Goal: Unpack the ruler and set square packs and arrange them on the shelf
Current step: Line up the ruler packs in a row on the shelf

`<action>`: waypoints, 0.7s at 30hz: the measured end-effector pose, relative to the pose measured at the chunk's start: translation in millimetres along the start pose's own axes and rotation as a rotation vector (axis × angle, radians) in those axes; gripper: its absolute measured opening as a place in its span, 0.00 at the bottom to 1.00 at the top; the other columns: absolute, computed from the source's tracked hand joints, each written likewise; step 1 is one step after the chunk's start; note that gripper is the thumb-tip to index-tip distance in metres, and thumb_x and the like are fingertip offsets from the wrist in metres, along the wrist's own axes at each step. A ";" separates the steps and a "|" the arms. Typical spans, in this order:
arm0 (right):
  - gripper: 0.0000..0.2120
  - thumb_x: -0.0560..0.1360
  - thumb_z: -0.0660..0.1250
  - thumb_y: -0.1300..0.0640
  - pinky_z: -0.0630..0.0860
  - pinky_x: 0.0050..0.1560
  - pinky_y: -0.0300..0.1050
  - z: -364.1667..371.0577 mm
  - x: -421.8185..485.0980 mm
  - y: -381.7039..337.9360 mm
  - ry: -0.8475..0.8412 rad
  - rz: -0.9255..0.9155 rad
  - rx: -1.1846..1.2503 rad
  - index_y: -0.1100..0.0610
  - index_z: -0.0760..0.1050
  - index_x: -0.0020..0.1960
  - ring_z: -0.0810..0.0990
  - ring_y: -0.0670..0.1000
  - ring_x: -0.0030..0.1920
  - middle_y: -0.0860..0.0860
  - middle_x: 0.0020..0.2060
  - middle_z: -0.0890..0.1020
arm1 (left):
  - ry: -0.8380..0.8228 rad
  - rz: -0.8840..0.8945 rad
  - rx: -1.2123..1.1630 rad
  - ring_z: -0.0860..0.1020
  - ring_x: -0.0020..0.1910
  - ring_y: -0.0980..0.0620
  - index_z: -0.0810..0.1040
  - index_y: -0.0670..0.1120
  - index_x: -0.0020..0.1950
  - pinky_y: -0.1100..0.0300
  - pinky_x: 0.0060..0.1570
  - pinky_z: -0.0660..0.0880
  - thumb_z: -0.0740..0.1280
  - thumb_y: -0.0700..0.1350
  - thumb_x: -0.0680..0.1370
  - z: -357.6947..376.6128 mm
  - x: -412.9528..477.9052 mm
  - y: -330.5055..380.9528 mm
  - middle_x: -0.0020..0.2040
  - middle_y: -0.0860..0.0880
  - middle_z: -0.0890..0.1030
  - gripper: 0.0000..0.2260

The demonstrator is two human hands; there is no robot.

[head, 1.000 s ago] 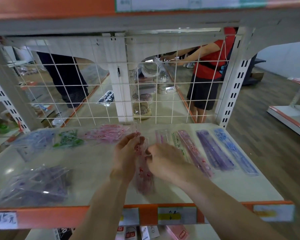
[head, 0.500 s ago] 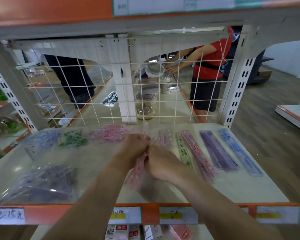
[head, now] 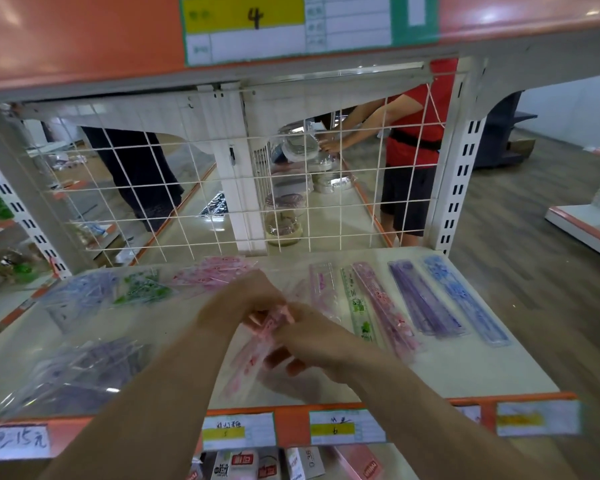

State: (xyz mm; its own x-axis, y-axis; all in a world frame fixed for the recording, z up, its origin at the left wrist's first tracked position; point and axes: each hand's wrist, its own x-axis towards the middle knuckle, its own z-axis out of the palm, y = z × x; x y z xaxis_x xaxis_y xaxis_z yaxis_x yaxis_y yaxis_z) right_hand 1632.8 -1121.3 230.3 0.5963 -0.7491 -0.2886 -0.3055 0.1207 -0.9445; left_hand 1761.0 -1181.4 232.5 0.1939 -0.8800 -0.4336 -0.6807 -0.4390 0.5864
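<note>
Two hands on pink ruler pack (head: 248,355), just above shelf (head: 465,372) front — your left hand (head: 243,299) pinches its top, right hand (head: 314,341) grip clamped round its middle, likely to strip wrapping. Other rulers (head: 425,306) lie rowed at right — sorted by colour.

Pink-printed ruler pack (head: 253,348); green ruler (head: 358,306), purple ruler (head: 425,303), blue ruler (head: 465,299); orange-edged shelf (head: 465,372)

We see a smooth, pale shelf (head: 465,368) with a soft gloss. The rulers (head: 425,299) at right are translucent coloured plastic, and the pink ruler pack (head: 253,344) has clear, shiny film. The far wire grid (head: 326,202) is white-coated metal, the near price labels (head: 347,427) are matt paper, and the floor (head: 534,271) looks like wood.
</note>
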 end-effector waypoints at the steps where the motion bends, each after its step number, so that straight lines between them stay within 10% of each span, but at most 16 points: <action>1: 0.16 0.80 0.55 0.66 0.74 0.36 0.38 0.1 0.5 1.8 0.002 -0.001 0.044 0.51 0.69 0.63 0.79 0.46 0.37 0.41 0.46 0.76 | -0.006 -0.006 -0.004 0.76 0.31 0.48 0.77 0.37 0.41 0.56 0.33 0.78 0.68 0.36 0.74 1.2 0.1 0.6 0.34 0.43 0.76 0.03; 9: 0.16 0.78 0.55 0.68 0.71 0.30 0.37 -0.3 -3.3 8.6 -0.010 -0.038 0.257 0.52 0.74 0.56 0.81 0.48 0.38 0.40 0.44 0.82 | 0.044 -0.004 0.099 0.80 0.40 0.43 0.79 0.35 0.44 0.50 0.46 0.81 0.66 0.36 0.74 9.5 0.0 6.5 0.41 0.39 0.79 0.04; 15: 0.20 0.78 0.55 0.68 0.70 0.34 0.40 4.8 -1.8 14.8 -0.008 -0.091 0.287 0.44 0.72 0.53 0.80 0.51 0.43 0.39 0.51 0.80 | 0.019 -0.070 0.139 0.70 0.25 0.49 0.78 0.39 0.39 0.58 0.34 0.74 0.70 0.35 0.69 5.3 3.2 8.2 0.28 0.44 0.71 0.02; 21: 0.18 0.78 0.55 0.68 0.73 0.28 0.37 6.9 5.3 22.1 -0.009 -0.067 0.270 0.49 0.68 0.61 0.82 0.50 0.39 0.45 0.52 0.79 | 0.023 -0.056 0.135 0.75 0.32 0.47 0.81 0.33 0.48 0.56 0.36 0.77 0.71 0.36 0.68 6.0 3.6 2.4 0.39 0.40 0.78 0.10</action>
State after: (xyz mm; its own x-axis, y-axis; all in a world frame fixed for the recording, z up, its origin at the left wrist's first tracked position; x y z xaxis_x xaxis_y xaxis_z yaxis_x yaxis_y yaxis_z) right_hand 1634.3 -1118.1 206.8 0.6153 -0.7557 -0.2242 -0.0572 0.2409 -0.9689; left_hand 1755.9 -1184.4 228.2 0.2494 -0.8596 -0.4460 -0.7568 -0.4603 0.4641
